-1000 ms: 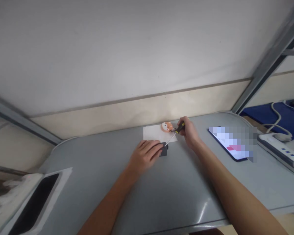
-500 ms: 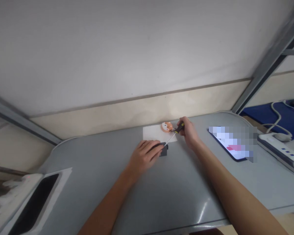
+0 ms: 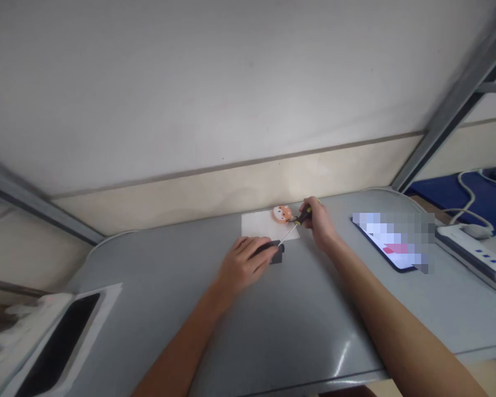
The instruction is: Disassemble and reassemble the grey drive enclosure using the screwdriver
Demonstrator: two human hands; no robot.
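Observation:
My left hand (image 3: 246,260) is closed over a small dark grey, box-like object (image 3: 276,256) on the table, hiding most of it. In my right hand (image 3: 317,221) is a screwdriver (image 3: 303,216) with a black and yellow handle, gripped with the fingers wrapped round it. Its metal shaft slants down to the left, and the tip meets the dark object near my left fingertips. Behind it lies a white sheet of paper (image 3: 256,223). A round orange-and-white animal-face item (image 3: 281,214) sits at the paper's far right, with a small dark part beside it.
On the right a phone (image 3: 384,242) with a lit, pixelated screen lies on the grey table (image 3: 161,275). Farther right are a white power strip (image 3: 475,256) and cables. A black flat panel (image 3: 62,342) with white papers is at the left. A wall rises behind the table.

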